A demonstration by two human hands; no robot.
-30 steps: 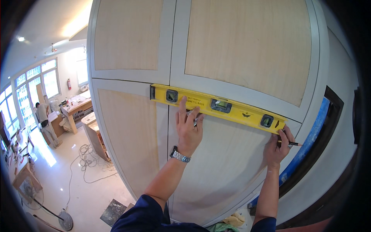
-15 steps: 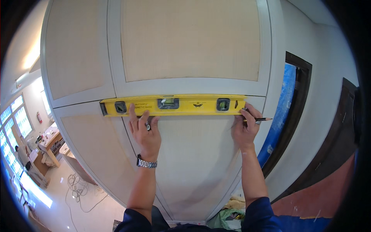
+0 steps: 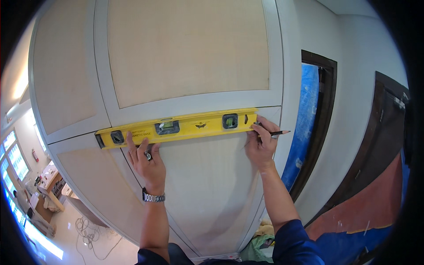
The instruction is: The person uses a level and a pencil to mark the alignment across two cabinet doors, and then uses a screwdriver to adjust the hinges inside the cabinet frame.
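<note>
Both hands on the spirit level, but no bubble reading from here

So from my remote seat, the step in hand looks like holding the yellow spirit level (image 3: pixel 190 127) flat against the cabinet (image 3: pixel 207 181). It sits just under the seam below the big upper door (image 3: pixel 190 53), left end reaching onto the narrower lower-left door, right end near the cabinet's right edge.

Left hand (image 3: pixel 150 170) has its fingers spread, tips on the level's face, thumb at the lower edge, so more pressing than wrapping. Right hand (image 3: pixel 263 152) has fingers curled around a pencil (image 3: pixel 281 132), point facing right, while the thumb props the level's right lower corner. My take: the next move calls for steady left-hand pressure, so the right can free up that pencil.

Hard to make out: the bubble in the middle vial (image 3: pixel 167 126) is too small for me, and with the fisheye bend I can't call true tilt. The pencil's back end is mostly hidden by fingers. The green bag (image 3: pixel 256 248) gets cut off below.
</note>
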